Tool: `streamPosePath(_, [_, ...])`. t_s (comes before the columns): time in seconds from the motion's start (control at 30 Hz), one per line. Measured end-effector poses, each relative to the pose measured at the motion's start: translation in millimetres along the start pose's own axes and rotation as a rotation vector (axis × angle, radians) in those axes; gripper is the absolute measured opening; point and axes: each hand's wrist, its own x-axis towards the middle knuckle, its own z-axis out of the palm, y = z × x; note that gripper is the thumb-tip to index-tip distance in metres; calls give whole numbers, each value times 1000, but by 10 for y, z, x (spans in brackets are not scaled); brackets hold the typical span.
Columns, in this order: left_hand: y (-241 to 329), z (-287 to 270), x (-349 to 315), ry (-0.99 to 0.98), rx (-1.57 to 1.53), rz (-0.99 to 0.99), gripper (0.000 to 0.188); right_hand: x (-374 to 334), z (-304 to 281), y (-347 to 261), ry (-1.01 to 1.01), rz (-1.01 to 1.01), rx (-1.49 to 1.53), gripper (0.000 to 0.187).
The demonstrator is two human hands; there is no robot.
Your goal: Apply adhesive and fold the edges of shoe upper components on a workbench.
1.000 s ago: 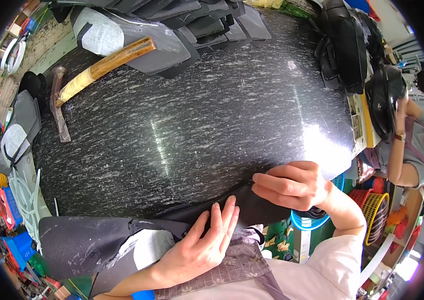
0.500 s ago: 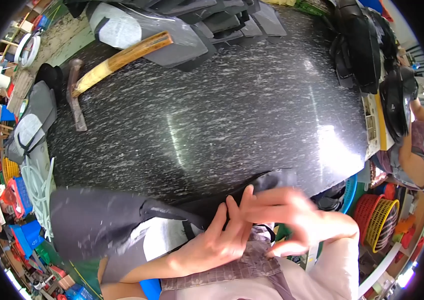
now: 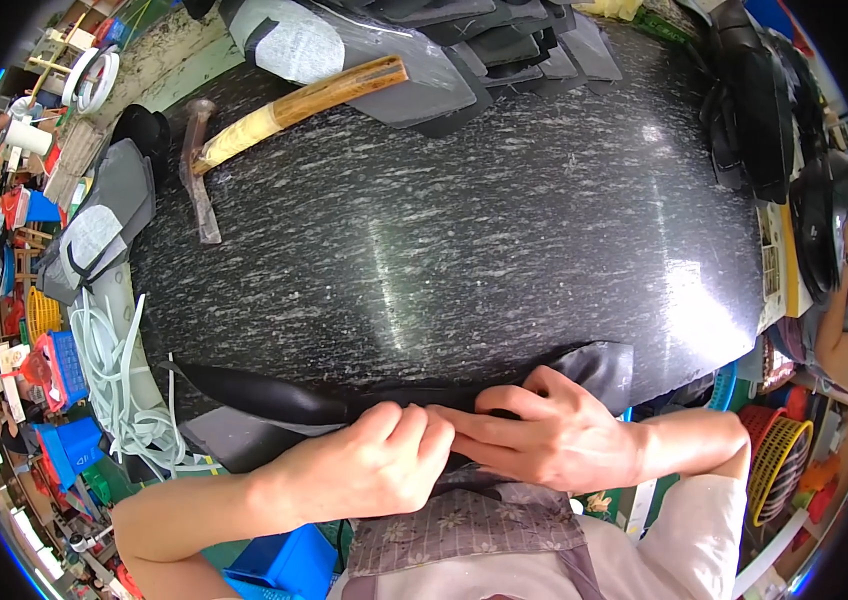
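Observation:
A black leather piece point(image 3: 264, 393) with a smooth, shiny face and a grey underside lies along the near edge of the dark table. My left hand point(image 3: 374, 462) is closed in a fist-like grip on its middle, knuckles up. Right beside it, my right hand point(image 3: 549, 430) pinches the same piece with bent fingers, and the fingertips of both hands meet. The right end of the leather stands up a little past my right hand. What lies under my fingers is hidden.
A hammer point(image 3: 206, 175) with a wooden handle lies at the far left, by stacked grey and black cut pieces point(image 3: 394, 85). Pale strips point(image 3: 109, 385) hang tangled at the left edge. Black leather goods point(image 3: 749, 110) sit far right, near a co-worker's arm point(image 3: 844, 330) and a yellow basket point(image 3: 782, 470).
The leather has been turned and laid flatter along the table edge, its white patch now out of sight. My right hand has come down onto it, and my left hand has closed.

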Motion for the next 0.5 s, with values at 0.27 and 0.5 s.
streamPosePath(0.27, [212,80,-371,253,-470,-611,47,54,-404,110,-178,-81,-251,35])
streamPosePath(0.5, [324,168,-287,359,-194,-620,26,103,-53,56,50,-69,-22,32])
